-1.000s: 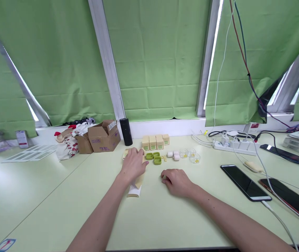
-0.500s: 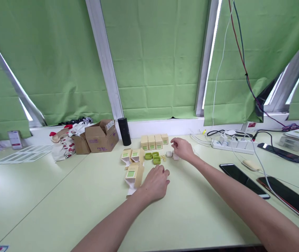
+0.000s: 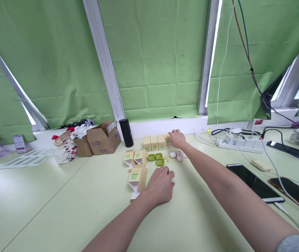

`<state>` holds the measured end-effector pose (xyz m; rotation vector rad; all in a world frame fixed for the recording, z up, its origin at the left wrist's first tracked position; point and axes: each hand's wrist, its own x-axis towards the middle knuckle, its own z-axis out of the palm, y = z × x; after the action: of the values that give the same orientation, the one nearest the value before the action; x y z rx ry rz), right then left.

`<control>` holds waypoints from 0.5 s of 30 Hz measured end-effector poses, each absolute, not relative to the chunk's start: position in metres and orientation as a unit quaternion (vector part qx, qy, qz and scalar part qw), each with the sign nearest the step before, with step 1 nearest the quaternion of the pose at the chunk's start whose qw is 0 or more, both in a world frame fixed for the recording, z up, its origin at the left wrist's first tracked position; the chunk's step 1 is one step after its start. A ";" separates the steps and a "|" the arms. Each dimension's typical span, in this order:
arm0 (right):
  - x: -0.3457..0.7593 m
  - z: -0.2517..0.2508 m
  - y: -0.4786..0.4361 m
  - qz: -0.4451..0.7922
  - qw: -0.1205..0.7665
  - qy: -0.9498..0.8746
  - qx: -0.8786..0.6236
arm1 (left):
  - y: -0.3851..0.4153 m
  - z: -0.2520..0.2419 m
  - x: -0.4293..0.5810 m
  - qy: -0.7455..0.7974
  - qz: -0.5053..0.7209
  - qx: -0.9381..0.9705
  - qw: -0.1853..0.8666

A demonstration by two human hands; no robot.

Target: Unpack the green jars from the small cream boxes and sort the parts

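My right hand (image 3: 177,138) reaches far across the pale green table (image 3: 60,210) and closes on the rightmost small beige box (image 3: 167,138) in a row of closed boxes (image 3: 154,142) near the window sill. My left hand (image 3: 161,183) rests palm down on the table, fingers loosely curled, holding nothing. Just left of it lies an open beige carton (image 3: 137,176); two more open cartons (image 3: 135,157) lie beyond. Green lids (image 3: 157,158) and small white caps (image 3: 176,155) sit between the hands.
A black cylinder (image 3: 126,132), brown cardboard boxes (image 3: 101,137) and a patterned bag (image 3: 67,148) stand at the back left. A power strip (image 3: 240,143) with cables, and phones (image 3: 256,182) lie on the right. Green curtains hang behind.
My right hand has moved from the white caps back to the end of the box row. My left hand came away from the open cartons earlier and has since stayed on the table.
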<state>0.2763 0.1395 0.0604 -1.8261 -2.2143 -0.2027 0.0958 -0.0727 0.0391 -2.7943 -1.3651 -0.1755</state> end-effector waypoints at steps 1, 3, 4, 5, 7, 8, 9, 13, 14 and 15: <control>0.274 0.059 0.143 -0.067 0.129 -0.760 -0.634 | -0.073 0.039 0.095 -0.438 -0.055 -0.897 0.015; 0.270 0.056 0.149 -0.061 0.126 -0.753 -0.643 | -0.072 0.038 0.094 -0.437 -0.055 -0.897 0.019; 0.268 0.054 0.152 -0.057 0.124 -0.750 -0.647 | -0.072 0.038 0.094 -0.436 -0.055 -0.898 0.019; 0.267 0.051 0.153 -0.053 0.121 -0.748 -0.650 | -0.072 0.038 0.094 -0.435 -0.056 -0.898 0.018; 0.267 0.046 0.156 -0.047 0.116 -0.747 -0.653 | -0.072 0.038 0.093 -0.434 -0.059 -0.899 0.015; 0.267 0.045 0.156 -0.044 0.115 -0.748 -0.652 | -0.072 0.038 0.093 -0.434 -0.060 -0.899 0.013; 0.267 0.043 0.156 -0.043 0.115 -0.750 -0.649 | -0.072 0.038 0.093 -0.435 -0.061 -0.898 0.011; 0.267 0.044 0.156 -0.035 0.124 -0.759 -0.638 | -0.071 0.038 0.094 -0.433 -0.063 -0.899 0.013; 0.267 0.046 0.154 -0.032 0.128 -0.759 -0.638 | -0.071 0.038 0.094 -0.433 -0.065 -0.899 0.014; 0.267 0.048 0.153 -0.029 0.133 -0.758 -0.638 | -0.071 0.038 0.094 -0.432 -0.068 -0.899 0.014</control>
<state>0.2675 0.1526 0.0478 -1.8518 -2.1973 -0.0851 0.0939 -0.0712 0.0383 -2.8003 -1.3467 -0.2107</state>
